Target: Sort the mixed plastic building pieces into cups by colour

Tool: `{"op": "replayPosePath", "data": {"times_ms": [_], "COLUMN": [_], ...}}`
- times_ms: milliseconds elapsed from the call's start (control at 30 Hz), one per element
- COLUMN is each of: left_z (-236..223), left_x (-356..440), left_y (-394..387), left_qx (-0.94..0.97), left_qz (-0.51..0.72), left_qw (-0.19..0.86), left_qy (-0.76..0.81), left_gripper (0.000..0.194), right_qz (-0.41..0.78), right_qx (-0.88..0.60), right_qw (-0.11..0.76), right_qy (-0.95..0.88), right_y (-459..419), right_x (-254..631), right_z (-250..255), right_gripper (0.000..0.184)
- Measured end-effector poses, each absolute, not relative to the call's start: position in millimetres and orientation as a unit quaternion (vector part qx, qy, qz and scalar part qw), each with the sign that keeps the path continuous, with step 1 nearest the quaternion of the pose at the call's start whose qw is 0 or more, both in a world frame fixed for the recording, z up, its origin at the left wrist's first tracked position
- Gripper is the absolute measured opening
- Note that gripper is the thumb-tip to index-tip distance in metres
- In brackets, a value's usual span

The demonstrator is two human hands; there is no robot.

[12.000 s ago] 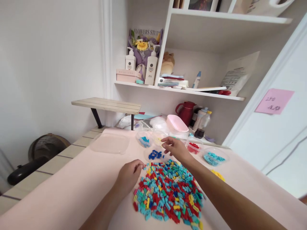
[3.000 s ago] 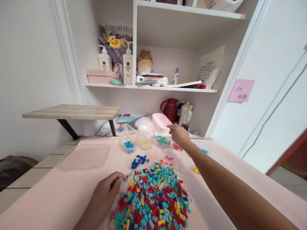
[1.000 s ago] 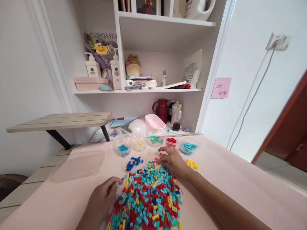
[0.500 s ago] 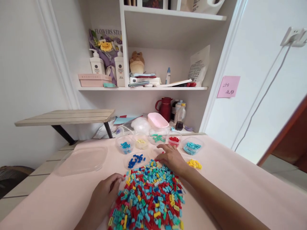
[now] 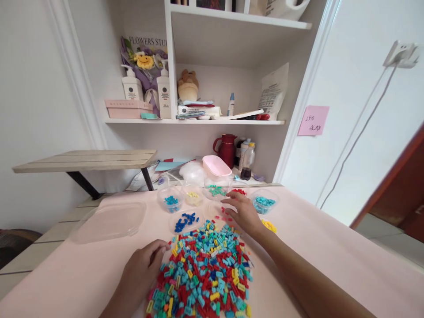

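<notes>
Free lanes are running down both sides, while the middle is staying crowded.
The widest lane is stretching across the bare pink cover point(image 5: 334, 243), right of the right forearm. Another is lying left of the left hand point(image 5: 144, 263), where only a flat clear lid point(image 5: 112, 221) is resting low farther out. Between the forearms, the brick pile point(image 5: 205, 269) is filling the surface, leaving passage above it. The right hand point(image 5: 243, 212) is blocking low reach toward the red bricks point(image 5: 239, 191). A row of clear tubs point(image 5: 161, 201) is lining the far edge; behind it, a pink basin point(image 5: 217, 166), red jug point(image 5: 227, 151) and bottle point(image 5: 248, 162) are standing in the way. A raised wooden shelf point(image 5: 86, 160) is overhanging the far left.
</notes>
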State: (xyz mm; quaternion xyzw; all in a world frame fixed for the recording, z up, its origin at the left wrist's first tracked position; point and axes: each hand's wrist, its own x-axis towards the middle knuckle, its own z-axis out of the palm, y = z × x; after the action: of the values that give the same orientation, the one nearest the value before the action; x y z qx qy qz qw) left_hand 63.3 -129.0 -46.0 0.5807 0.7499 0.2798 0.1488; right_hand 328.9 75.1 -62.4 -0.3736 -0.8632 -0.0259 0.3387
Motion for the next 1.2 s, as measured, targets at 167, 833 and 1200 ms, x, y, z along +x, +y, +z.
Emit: {"op": "replayPosePath", "data": {"times_ms": [167, 833, 1200], "left_z": [-46.3, -45.2, -46.9], "left_x": [63.0, 64.4, 63.9], "left_y": [-128.4, -130.2, -129.1], "left_qx": [0.583, 0.581, 0.580], "left_qz": [0.278, 0.301, 0.286], "left_qw": [0.148, 0.151, 0.152], "left_qy": [0.749, 0.741, 0.747], "left_gripper": [0.030, 0.029, 0.029], "right_qz": [-0.052, -0.030, -0.056], "right_qx": [-0.366, -0.352, -0.420], "right_qw": [0.339, 0.270, 0.173], "right_qy": [-0.865, -0.896, -0.889], "right_y": [74.1, 54.5, 54.0], "right_x": [328.9, 322.4, 323.0], "right_z": [-65.3, -57.9, -62.9], "right_gripper": [0.021, 0.029, 0.043]}}
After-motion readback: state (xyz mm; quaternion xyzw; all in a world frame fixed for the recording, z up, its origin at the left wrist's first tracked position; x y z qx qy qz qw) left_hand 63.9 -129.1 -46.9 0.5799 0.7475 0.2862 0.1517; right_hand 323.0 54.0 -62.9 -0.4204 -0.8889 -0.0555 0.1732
